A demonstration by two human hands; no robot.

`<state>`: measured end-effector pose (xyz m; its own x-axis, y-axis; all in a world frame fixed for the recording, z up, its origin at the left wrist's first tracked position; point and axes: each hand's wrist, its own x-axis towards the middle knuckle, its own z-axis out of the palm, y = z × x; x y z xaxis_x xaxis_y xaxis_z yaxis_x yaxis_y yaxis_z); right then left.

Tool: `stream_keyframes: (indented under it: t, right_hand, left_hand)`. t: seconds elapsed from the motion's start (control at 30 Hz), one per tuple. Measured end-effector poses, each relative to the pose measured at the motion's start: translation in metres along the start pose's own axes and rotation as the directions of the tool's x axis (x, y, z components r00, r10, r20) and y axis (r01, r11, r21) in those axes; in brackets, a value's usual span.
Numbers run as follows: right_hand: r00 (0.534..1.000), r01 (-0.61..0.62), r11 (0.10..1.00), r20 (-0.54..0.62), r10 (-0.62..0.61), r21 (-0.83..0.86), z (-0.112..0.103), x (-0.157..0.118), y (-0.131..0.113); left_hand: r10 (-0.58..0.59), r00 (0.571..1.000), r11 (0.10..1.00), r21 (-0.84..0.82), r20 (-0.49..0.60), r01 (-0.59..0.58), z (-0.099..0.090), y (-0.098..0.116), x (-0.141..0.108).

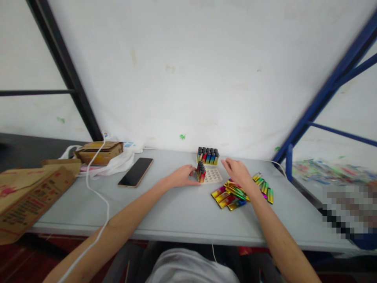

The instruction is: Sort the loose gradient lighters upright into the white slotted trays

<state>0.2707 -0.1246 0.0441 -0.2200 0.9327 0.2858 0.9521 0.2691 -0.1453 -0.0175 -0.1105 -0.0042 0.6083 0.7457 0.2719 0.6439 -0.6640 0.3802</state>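
A white tray (213, 175) with rows of round-cornered slots lies on the grey table. Several lighters (201, 173) with black tops stand upright in its left side. My left hand (183, 176) is at that side, thumb and fingers apart beside the lighters; whether it touches them is hard to tell. Behind the tray a block of upright lighters (207, 156) stands close to the wall. My right hand (236, 171) hangs right of the tray, fingers curled together; what they hold, if anything, is hidden. Below it lies a loose pile of shiny, colourful lighters (226, 200), partly covered by my right forearm.
A dark-screened phone (136, 172) lies left of my left hand. Further left are a cardboard box (101, 152) on white plastic bags and an open brown carton (35, 192). A white cable (106, 204) runs across my left forearm. Blue metal framing (309, 106) rises at the right.
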Motion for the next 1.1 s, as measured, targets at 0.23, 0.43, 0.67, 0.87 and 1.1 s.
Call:
stream_keyframes:
  t: [0.23, 0.43, 0.67, 0.87, 1.1]
  right_hand:
    - [0.908, -0.354, 0.921, 0.177, 0.38, -0.162, 0.01, -0.001, 0.078]
    - [0.96, -0.247, 0.969, 0.141, 0.242, 0.019, 0.022, 0.006, 0.075]
    - [0.996, -0.024, 0.863, -0.062, 0.064, 0.505, 0.017, 0.012, 0.05]
    - [0.996, -0.02, 0.505, -0.025, 0.082, 0.863, 0.024, 0.01, 0.011]
    - [0.967, 0.019, 0.769, -0.207, 0.148, 0.639, 0.027, 0.002, -0.018]
  left_hand:
    - [-0.019, 1.0, 1.0, 0.01, 0.018, 0.019, -0.004, 0.004, -0.001]
    - [-0.034, 0.999, 0.999, 0.019, 0.001, 0.034, -0.003, 0.007, -0.002]
    - [-0.097, 0.994, 0.994, 0.052, -0.043, 0.099, 0.003, 0.016, -0.001]
    - [-0.102, 0.993, 0.994, 0.04, -0.055, 0.104, 0.006, 0.016, 0.002]
    - [-0.07, 0.997, 0.996, -0.047, -0.013, 0.069, -0.003, 0.008, 0.001]
